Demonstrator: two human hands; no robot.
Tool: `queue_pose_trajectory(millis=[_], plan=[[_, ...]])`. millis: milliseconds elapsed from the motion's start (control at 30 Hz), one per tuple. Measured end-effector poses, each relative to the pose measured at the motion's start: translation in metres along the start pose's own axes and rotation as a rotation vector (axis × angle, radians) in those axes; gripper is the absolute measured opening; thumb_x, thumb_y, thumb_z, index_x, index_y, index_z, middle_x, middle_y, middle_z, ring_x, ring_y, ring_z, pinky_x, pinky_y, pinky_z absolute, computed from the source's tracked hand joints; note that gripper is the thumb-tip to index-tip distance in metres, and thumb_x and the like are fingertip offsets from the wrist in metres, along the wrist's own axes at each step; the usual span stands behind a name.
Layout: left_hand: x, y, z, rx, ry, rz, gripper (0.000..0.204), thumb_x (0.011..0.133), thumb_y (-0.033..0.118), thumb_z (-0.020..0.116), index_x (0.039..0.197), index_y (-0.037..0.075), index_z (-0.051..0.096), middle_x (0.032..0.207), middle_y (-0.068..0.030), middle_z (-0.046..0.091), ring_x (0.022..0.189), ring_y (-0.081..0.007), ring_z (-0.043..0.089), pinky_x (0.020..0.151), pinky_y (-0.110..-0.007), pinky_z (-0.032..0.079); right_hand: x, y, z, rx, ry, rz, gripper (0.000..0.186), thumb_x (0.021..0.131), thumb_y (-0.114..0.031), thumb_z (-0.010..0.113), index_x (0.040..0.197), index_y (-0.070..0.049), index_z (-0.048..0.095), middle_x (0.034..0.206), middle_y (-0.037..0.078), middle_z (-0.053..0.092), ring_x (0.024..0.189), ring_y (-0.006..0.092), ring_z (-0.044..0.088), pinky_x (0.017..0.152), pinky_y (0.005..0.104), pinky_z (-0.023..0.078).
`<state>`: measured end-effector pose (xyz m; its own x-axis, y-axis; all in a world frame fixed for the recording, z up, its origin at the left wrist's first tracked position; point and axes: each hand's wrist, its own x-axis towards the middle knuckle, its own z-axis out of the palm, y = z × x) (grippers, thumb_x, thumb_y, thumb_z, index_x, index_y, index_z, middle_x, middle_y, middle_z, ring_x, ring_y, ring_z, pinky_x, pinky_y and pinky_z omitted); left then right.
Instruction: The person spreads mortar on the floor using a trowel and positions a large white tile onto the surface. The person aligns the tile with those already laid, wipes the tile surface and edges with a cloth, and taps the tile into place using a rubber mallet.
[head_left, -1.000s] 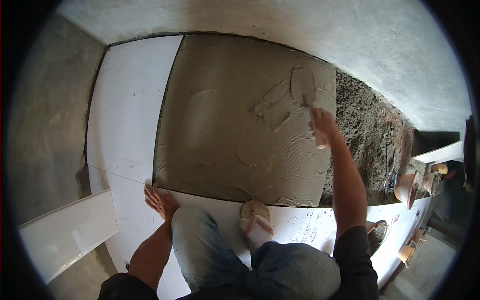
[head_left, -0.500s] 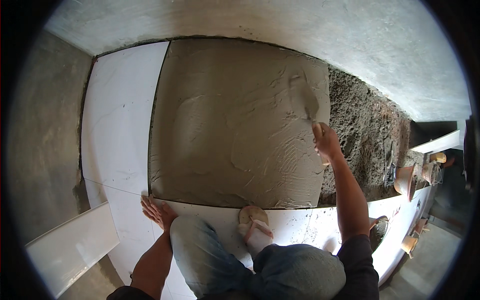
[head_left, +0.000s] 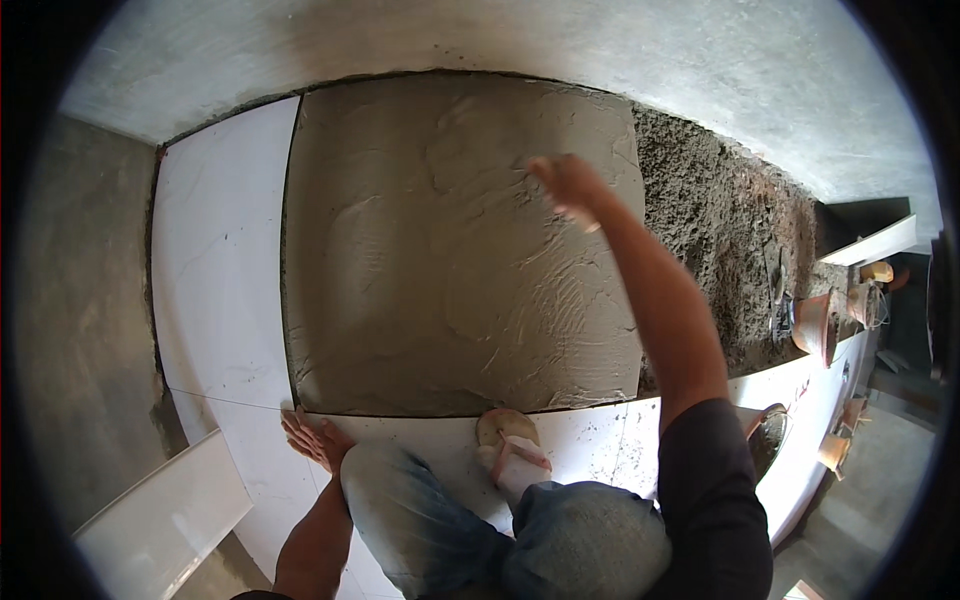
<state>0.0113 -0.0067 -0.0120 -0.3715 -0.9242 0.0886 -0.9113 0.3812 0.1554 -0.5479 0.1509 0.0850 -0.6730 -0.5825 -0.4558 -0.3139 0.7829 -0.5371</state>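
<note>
Mortar [head_left: 400, 290] lies beneath the right hand [head_left: 570, 187], clenched round a blurred handle [head_left: 592, 227]. Left hand [head_left: 318, 441]: flat, empty. Uneven pressure could gouge the mortar.

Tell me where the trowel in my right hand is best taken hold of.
Probably by its handle, coming from the near right side: the pale handle end pokes out of your closed right hand, angled back toward you. The blade is too blurred to trace against the mortar, so I'd keep off that end.
</note>
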Motion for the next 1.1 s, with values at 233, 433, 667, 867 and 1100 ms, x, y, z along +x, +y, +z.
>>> queue_pose_trajectory(millis=[233, 433, 667, 867, 1100], plan=[[-0.002, -0.003, 0.008, 0.026, 0.053, 0.009, 0.058, 0.097, 0.047, 0.028, 0.14, 0.011, 0.038, 0.155, -0.013, 0.023, 0.144, -0.0326, 0.016, 0.115, -0.054, 0.008, -0.012, 0.088, -0.096, -0.092, 0.107, 0.248, 0.053, 0.099, -0.049, 0.038, 0.108, -0.002, 0.061, 0.073, 0.012, 0.065, 0.063, 0.0234, 0.066, 0.056, 0.0385, 0.054], [-0.002, -0.016, 0.017, 0.045, 0.1, 0.091, 0.056, 0.096, 0.043, 0.031, 0.142, 0.01, 0.037, 0.155, -0.013, 0.023, 0.144, -0.0331, 0.015, 0.115, -0.053, 0.008, -0.057, 0.1, -0.09, 0.241, 0.202, 0.447, 0.053, 0.098, -0.05, 0.043, 0.101, 0.0, 0.06, 0.068, 0.011, 0.06, 0.056, 0.0202, 0.06, 0.049, 0.038, 0.05], [-0.002, -0.004, 0.011, 0.067, 0.059, 0.022, 0.057, 0.094, 0.039, 0.035, 0.144, 0.01, 0.033, 0.155, -0.0117, 0.024, 0.145, -0.0317, 0.015, 0.116, -0.052, 0.007, -0.035, 0.07, -0.045, 0.788, 0.402, 0.546, 0.051, 0.098, -0.045, 0.045, 0.106, 0.004, 0.053, 0.076, 0.015, 0.058, 0.056, 0.0213, 0.057, 0.047, 0.0382, 0.049], [-0.001, -0.007, 0.011, 0.024, 0.061, 0.032, 0.057, 0.099, 0.043, 0.029, 0.145, 0.01, 0.03, 0.155, -0.0121, 0.025, 0.145, -0.0313, 0.015, 0.116, -0.05, 0.007, 0.017, -0.012, 0.013, 0.529, 0.413, 0.448, 0.051, 0.097, -0.04, 0.042, 0.096, 0.006, 0.065, 0.097, 0.026, 0.066, 0.094, 0.0399, 0.065, 0.084, 0.0453, 0.051], [-0.002, -0.015, 0.021, 0.086, 0.236, 0.204, 0.058, 0.099, 0.038, 0.036, 0.148, 0.01, 0.025, 0.155, -0.0125, 0.025, 0.143, -0.034, 0.021, 0.115, -0.054, 0.013, -0.013, -0.111, 0.053, 0.215, -0.027, 0.122, 0.049, 0.098, -0.036, 0.038, 0.098, 0.005, 0.065, 0.1, 0.027, 0.066, 0.096, 0.0417, 0.064, 0.081, 0.047, 0.052]])
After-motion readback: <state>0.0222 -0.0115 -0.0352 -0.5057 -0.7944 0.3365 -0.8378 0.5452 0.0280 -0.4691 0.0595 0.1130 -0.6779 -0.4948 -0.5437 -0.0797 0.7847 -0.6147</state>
